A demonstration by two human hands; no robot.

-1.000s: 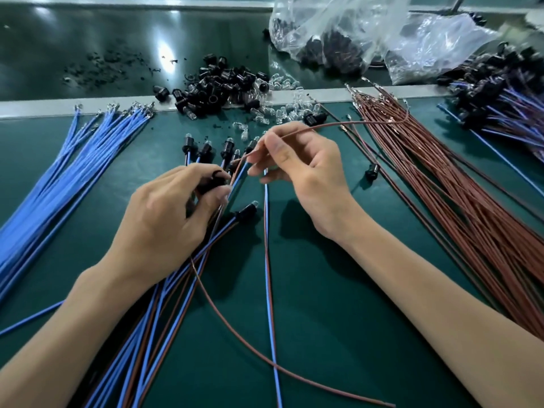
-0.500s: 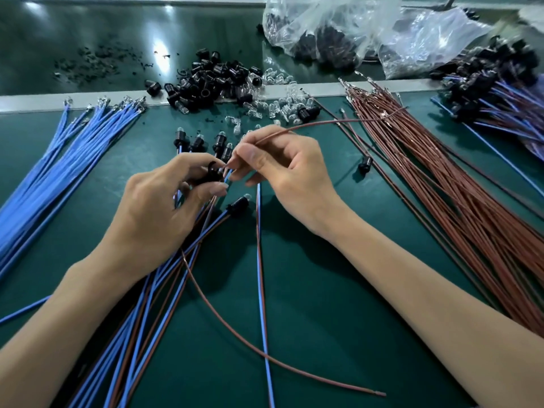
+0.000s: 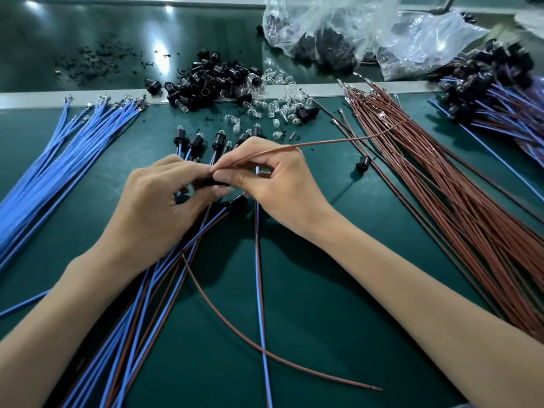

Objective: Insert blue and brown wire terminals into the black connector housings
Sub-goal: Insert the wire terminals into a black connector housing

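Note:
My left hand (image 3: 159,198) curls around a black connector housing (image 3: 216,183), mostly hidden by its fingers, at the table's middle. My right hand (image 3: 273,184) pinches a brown wire (image 3: 338,140) between thumb and forefinger, its near end right at the housing; the wire arcs away to the right toward the brown bundle. Whether the terminal is inside the housing is hidden. A row of finished housings (image 3: 217,139) with blue and brown wires lies just beyond my hands.
Loose blue wires (image 3: 59,160) fan out on the left, brown wires (image 3: 447,195) on the right. A heap of black housings (image 3: 212,81) and clear bulbs (image 3: 279,107) sits behind. Plastic bags (image 3: 338,30) and finished assemblies (image 3: 494,83) lie at the back right. Assembled wires (image 3: 141,304) trail toward me.
My hands have closed together; the right fingers brought the brown wire's end up against the housing in my left hand. The wire's far end dragged slightly leftward off the bundle.

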